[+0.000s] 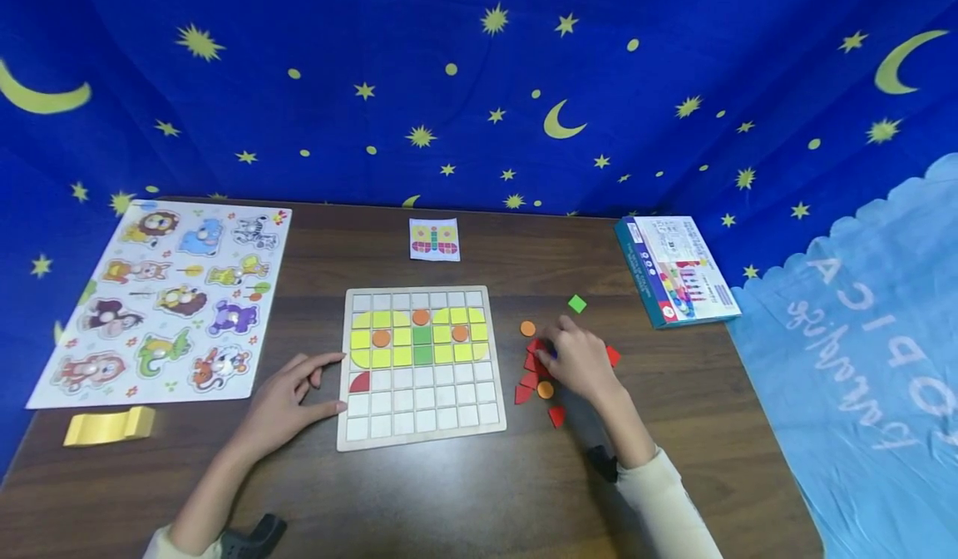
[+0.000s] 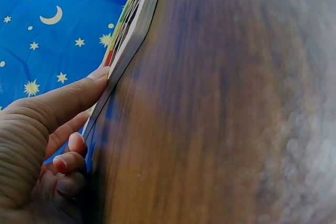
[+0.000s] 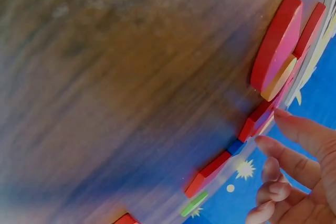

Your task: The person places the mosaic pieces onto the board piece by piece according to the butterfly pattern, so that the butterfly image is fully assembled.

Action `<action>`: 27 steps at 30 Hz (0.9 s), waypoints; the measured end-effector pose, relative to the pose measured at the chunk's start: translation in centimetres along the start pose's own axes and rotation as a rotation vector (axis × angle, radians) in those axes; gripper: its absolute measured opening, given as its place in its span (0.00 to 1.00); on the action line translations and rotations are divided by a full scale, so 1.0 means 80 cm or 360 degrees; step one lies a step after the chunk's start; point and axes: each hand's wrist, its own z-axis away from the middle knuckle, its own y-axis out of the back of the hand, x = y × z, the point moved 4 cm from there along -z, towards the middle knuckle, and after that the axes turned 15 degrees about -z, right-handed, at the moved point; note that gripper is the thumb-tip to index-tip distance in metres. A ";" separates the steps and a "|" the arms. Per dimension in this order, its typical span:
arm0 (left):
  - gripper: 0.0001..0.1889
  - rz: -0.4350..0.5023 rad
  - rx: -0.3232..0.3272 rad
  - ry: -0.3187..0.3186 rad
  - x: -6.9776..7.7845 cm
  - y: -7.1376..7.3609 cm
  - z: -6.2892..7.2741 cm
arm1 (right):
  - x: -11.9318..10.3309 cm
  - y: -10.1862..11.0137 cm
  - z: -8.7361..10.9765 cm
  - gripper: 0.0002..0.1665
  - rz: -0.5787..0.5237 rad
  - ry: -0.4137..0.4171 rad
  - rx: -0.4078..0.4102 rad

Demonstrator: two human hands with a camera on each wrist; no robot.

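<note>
A wooden grid board [image 1: 425, 397] lies before me, its upper rows filled with yellow, green and orange tiles. One red quarter-round tile [image 1: 360, 382] sits at its left side. My left hand [image 1: 280, 401] rests against the board's left edge, thumb and fingertips touching it, as the left wrist view also shows. Over a loose group of red tiles [image 1: 530, 380] right of the board is my right hand [image 1: 580, 359]. In the right wrist view its thumb and index fingertip stand apart close to a red tile [image 3: 257, 119]; whether they touch it is unclear.
Near the red tiles lie orange discs [image 1: 527, 328] and a green square [image 1: 577, 304]. A small pattern card [image 1: 434, 254] lies behind the board. At right is a box [image 1: 677, 272]; at left, an animal puzzle board [image 1: 172, 284] and a yellow block [image 1: 109, 427].
</note>
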 end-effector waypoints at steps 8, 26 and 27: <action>0.33 -0.0003 0.0020 -0.0003 -0.001 0.000 0.002 | -0.002 -0.007 -0.002 0.15 0.0061 0.0011 -0.0056; 0.33 -0.0019 0.0002 0.0020 -0.002 -0.001 0.000 | -0.020 0.000 -0.018 0.16 -0.0067 0.0096 -0.0089; 0.33 -0.0016 0.0002 0.0019 -0.002 -0.002 -0.001 | -0.026 0.001 -0.020 0.16 -0.0073 0.0130 -0.0090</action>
